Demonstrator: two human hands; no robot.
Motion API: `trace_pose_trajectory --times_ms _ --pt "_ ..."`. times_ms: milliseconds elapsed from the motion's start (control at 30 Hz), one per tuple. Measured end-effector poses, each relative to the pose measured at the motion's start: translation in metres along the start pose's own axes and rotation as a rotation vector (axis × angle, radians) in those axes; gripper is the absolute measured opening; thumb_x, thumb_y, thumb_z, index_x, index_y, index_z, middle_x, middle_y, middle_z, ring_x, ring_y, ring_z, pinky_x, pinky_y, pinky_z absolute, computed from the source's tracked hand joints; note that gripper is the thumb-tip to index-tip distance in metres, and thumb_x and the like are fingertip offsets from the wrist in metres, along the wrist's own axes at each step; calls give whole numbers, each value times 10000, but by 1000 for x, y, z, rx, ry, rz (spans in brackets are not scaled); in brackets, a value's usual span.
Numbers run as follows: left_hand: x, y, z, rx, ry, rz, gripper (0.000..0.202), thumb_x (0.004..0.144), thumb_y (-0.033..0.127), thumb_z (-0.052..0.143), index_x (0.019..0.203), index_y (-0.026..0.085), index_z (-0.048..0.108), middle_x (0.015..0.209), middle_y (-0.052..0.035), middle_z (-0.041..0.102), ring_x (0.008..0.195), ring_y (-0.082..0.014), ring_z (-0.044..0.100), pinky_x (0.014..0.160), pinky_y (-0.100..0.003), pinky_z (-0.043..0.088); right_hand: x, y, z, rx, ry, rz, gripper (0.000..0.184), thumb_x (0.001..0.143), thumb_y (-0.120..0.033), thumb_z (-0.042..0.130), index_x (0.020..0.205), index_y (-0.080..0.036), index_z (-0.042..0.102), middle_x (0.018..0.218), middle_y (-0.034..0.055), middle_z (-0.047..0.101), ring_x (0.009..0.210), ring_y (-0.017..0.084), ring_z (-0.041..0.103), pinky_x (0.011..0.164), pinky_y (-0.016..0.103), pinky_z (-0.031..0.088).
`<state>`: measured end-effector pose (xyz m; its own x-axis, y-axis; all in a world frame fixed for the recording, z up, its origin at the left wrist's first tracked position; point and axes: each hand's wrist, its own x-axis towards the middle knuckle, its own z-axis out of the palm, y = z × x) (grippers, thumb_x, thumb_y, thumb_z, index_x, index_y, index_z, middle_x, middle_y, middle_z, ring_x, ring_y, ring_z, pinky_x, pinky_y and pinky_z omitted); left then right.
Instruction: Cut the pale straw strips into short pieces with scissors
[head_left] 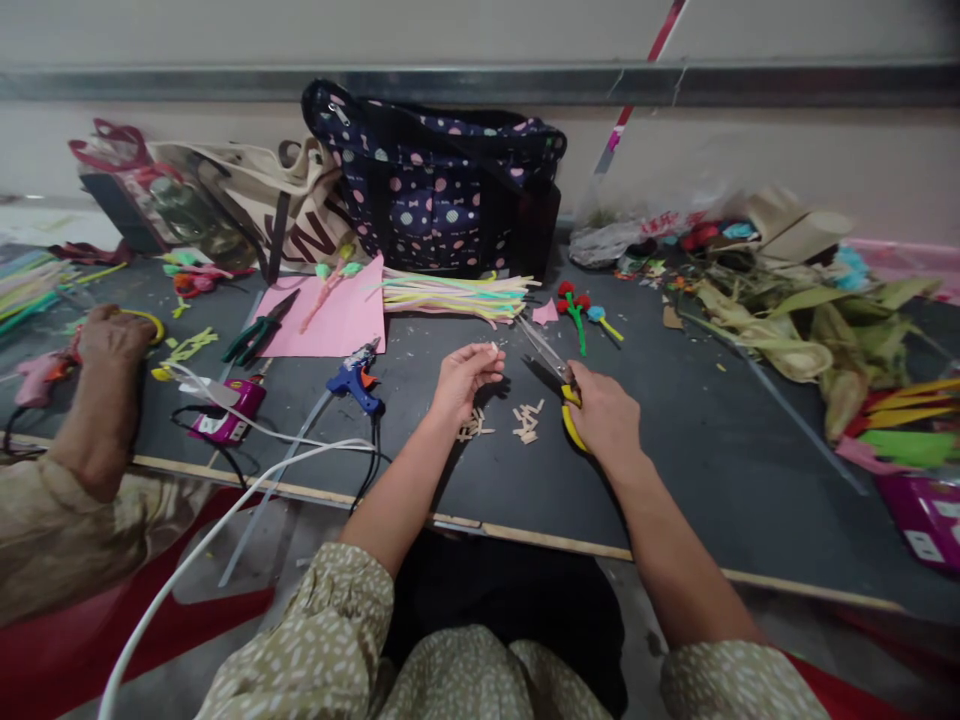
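My left hand hovers over the dark table, fingers pinched on a tiny pale piece I can barely make out. My right hand grips yellow-handled scissors, blades pointing up-left toward my left fingertips. Beneath both hands lie several short beige cut strips. A bundle of pale yellow, green and pink strips lies just beyond the hands.
A blue glue gun, pink paper, green pliers and white cables sit left. Another person's hand rests far left. Bags stand at the back; dried leaves and small felt flowers lie right.
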<state>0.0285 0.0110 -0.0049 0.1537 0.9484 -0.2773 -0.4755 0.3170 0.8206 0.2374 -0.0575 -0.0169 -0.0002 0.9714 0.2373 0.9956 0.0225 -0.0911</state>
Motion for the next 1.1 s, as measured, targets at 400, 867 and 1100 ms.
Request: trace_pose_trajectory --times_ms 400,867,1100 --pt "-1 23 -14 700 -112 224 28 630 160 706 658 160 708 630 11 637 587 -86 509 591 -193 403 5 13 6 105 18 112 292 788 -321 567 1068 -260 628 899 32 685 754 182 595 565 263 286" --pt "-1 36 -38 1047 -719 29 127 639 227 700 736 174 763 678 -44 712 604 -135 623 585 -202 459 5 17 8 188 88 90 293 773 -289 542 1043 -238 645 887 31 687 792 182 593 599 257 325" --pt "0 36 -40 977 -668 -21 152 663 261 704 758 156 760 679 -49 705 592 -134 613 578 -209 458 6 17 7 236 97 110 346 763 -276 550 1094 -229 640 926 44 694 821 192 606 651 265 378"
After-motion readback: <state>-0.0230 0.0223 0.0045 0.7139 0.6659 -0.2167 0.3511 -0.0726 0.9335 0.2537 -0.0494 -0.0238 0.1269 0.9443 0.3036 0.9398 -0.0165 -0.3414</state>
